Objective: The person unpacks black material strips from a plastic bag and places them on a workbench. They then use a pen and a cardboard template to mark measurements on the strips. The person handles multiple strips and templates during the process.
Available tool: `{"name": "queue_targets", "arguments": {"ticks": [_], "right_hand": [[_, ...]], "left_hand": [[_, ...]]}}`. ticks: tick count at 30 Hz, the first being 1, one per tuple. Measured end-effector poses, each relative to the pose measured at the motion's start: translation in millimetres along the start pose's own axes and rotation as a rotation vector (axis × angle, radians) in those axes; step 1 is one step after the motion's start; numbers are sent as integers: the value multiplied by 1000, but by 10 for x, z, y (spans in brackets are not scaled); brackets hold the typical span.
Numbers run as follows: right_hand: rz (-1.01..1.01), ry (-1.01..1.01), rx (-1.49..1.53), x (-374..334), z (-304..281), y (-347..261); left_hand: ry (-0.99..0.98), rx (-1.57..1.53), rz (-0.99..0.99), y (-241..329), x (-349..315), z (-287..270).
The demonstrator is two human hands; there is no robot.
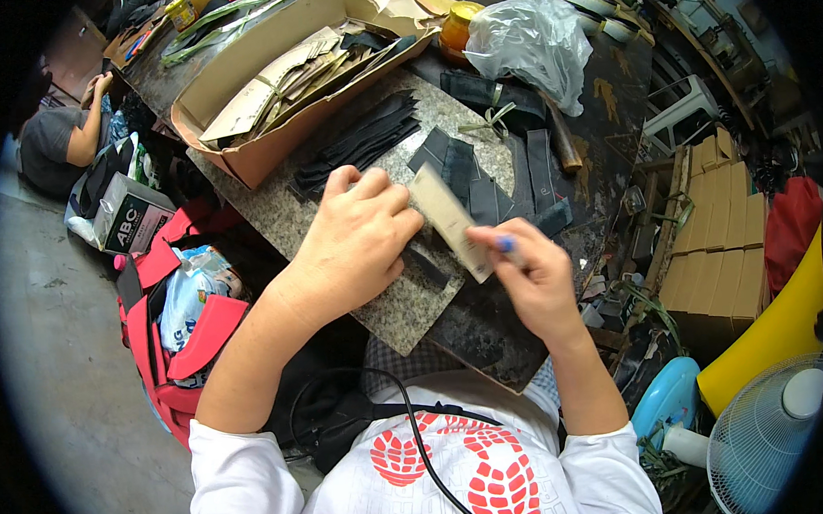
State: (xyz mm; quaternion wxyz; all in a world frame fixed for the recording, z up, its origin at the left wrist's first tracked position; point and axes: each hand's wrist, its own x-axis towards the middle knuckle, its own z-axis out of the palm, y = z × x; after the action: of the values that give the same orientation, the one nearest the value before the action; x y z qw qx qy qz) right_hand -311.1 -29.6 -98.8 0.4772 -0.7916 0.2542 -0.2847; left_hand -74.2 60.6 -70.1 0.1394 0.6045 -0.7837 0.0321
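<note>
My left hand (360, 245) is over the speckled stone slab (391, 318), its fingers bent and drawn together. Whatever its fingertips hold is hidden. A dark strip (426, 267) lies on the slab beside those fingers. My right hand (533, 275) grips a narrow beige card template (448, 220), slightly blurred and tilted over the slab. A pen with a blue end (505, 244) also sticks out of that hand's grip. Beyond my hands lie a fanned stack of black strips (360, 140) and several dark cut pieces (468, 176).
A cardboard box (242, 163) of card templates stands at the far left of the table. Farther back are a plastic bag (531, 50), an orange jar (457, 27) and a wooden handle (562, 136). A fan (773, 434) stands at lower right; another person (58, 144) sits far left.
</note>
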Motion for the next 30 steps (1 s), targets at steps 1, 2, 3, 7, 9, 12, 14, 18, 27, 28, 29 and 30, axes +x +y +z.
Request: {"name": "queue_targets", "arguments": {"ticks": [1, 2, 3, 7, 9, 12, 14, 18, 27, 28, 29, 30], "right_hand": [[-19, -34, -130, 26, 50, -3], [-33, -7, -226, 40, 65, -14], [-43, 18, -325, 53, 74, -24], [34, 139, -187, 126, 8, -49], [37, 229, -37, 146, -30, -65], [25, 251, 22, 144, -53, -88], [33, 230, -16, 109, -41, -109], [27, 199, 2, 44, -6, -134], [-19, 133, 62, 75, 183, -138], [-31, 124, 58, 86, 231, -136], [-12, 73, -7, 82, 267, -146], [-47, 45, -51, 98, 328, -143]], "left_hand": [[-8, -11, -36, 19, -11, -48], [-51, -22, -88, 34, -26, -94], [56, -30, -76, 54, -63, -147], [199, -982, -591, 161, -207, -171], [211, -983, -694, 178, -219, -58], [221, -335, -656, 211, -254, 148], [341, -129, -626, 191, -320, 221], [359, -259, -336, -37, -552, 159], [357, -117, -328, 255, -511, 363], [366, -121, -362, 282, -504, 375], [370, -161, -396, 285, -499, 378], [373, -201, -432, 280, -494, 376]]}}
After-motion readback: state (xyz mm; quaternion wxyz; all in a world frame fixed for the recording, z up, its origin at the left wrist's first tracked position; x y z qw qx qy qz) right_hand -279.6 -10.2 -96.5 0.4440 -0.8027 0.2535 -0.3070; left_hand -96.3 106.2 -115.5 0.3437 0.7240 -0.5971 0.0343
